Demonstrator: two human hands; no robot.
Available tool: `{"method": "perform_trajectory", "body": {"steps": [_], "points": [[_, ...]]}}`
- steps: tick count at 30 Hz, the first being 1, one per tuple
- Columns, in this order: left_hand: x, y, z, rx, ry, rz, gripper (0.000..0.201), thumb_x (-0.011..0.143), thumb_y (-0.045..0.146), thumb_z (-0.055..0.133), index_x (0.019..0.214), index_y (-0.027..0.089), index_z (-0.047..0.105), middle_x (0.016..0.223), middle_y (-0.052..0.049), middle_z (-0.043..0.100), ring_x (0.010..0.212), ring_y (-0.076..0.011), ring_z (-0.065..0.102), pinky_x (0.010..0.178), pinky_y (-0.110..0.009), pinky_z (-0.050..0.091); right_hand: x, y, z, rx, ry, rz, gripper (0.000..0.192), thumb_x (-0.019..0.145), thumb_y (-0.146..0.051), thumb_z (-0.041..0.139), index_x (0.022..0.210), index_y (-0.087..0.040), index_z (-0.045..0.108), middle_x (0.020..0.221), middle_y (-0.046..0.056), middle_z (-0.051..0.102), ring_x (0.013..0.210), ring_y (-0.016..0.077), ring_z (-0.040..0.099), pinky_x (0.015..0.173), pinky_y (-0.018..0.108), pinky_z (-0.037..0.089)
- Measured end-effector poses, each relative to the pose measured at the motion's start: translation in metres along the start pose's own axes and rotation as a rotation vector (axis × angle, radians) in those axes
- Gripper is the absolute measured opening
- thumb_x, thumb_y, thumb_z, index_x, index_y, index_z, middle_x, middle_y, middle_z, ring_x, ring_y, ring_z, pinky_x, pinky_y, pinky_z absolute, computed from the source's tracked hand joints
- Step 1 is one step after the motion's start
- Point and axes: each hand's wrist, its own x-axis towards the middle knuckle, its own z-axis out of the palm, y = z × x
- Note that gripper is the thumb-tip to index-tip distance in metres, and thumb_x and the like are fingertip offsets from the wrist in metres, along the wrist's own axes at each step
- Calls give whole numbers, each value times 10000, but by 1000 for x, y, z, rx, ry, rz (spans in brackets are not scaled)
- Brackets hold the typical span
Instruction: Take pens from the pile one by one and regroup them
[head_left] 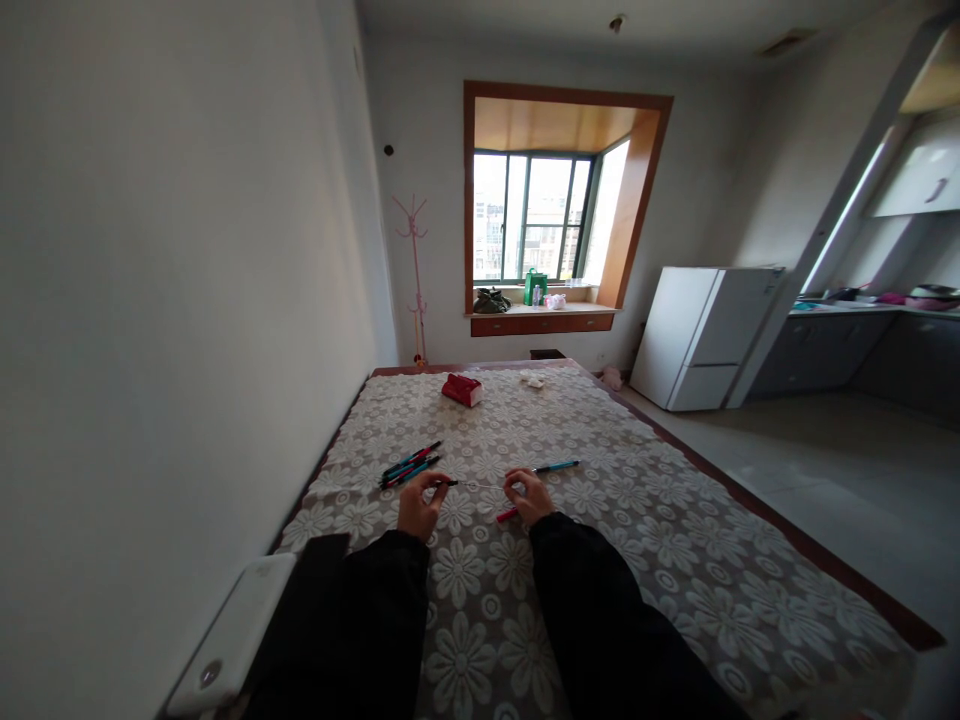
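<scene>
My left hand (422, 505) pinches a small black pen piece (451, 483) between thumb and fingertips. Across from it, my right hand (529, 497) has its fingers closed on one end of a thin pale pen refill (489, 487). The refill spans the gap between both hands, pointing at the black piece; whether the two touch cannot be made out. Under my right hand lies a pinkish-red pen part (507, 516), partly covered. A teal and black pen (556, 466) rests just beyond that hand. Several teal, red and black pens (411, 464) lie bunched beyond my left hand.
A flower-patterned cloth (461, 580) covers the table. Farther back sit a red packet (461, 390) and a crumpled white item (533, 381). A white device (234, 632) is by my left sleeve, near the wall. A white fridge (709, 335) stands beyond the table's right side.
</scene>
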Motion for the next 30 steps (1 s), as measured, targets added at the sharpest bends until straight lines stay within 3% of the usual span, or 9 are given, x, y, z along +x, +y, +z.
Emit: {"method": "perform_trajectory", "body": {"steps": [9,15,23,30], "points": [[-2,-2,2,36,-60,93,122,791,213,567,847,199,674,890,-26,684,862,-170,629,819,-312,502,-1,-1,1,-53,-17,-5,52,688,-170,581,701,-186,628,937,67,627,924,200,583,906,353,417],[-3,0,2,87,-165,113,157,785,167,562,890,210,672,913,-28,689,856,-164,629,814,-298,492,-4,-10,-1,-146,-7,-54,81,707,-151,568,718,-197,634,956,67,626,945,211,573,896,352,417],[-7,8,6,126,-363,109,194,790,172,569,946,218,674,935,-33,701,850,-156,629,807,-275,488,-8,-20,3,-181,-131,-141,84,736,-166,591,739,-213,660,984,47,640,980,209,565,909,352,395],[-11,7,7,209,-466,122,252,805,180,565,1022,250,671,951,-13,703,836,-137,638,816,-245,483,-9,-18,9,-194,-206,-150,95,743,-144,607,732,-216,667,848,24,647,880,179,578,837,296,414]]}}
